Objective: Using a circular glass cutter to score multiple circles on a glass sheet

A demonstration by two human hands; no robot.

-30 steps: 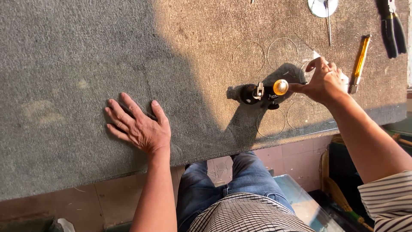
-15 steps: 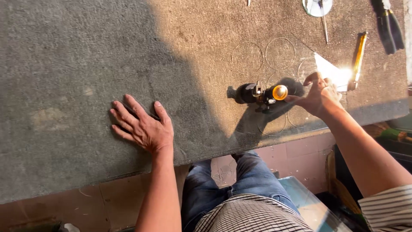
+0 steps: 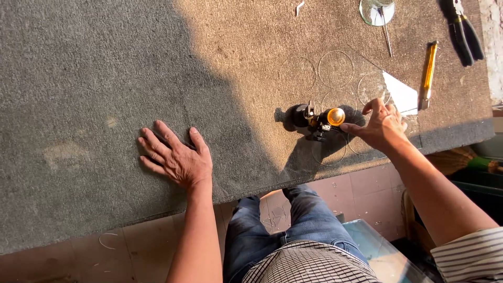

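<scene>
My left hand (image 3: 176,159) lies flat, fingers spread, on the grey felt-covered table (image 3: 105,78), holding nothing. My right hand (image 3: 381,126) rests its fingertips on a clear glass sheet (image 3: 367,68) that has several circles scored in it. Just left of that hand stands a black circle glass cutter with an orange knob (image 3: 320,119); my fingertips are right next to the knob, and I cannot tell if they touch it.
A yellow-handled glass cutter (image 3: 428,73) lies right of the sheet. Black pliers (image 3: 465,31) sit at the far right, and a round glass disc (image 3: 376,10) with a thin metal rod is at the top edge. A glass pane (image 3: 382,251) leans below the table by my legs.
My right hand has slid slightly down and left along the glass, nearer the orange knob. My left hand has stayed flat on the felt.
</scene>
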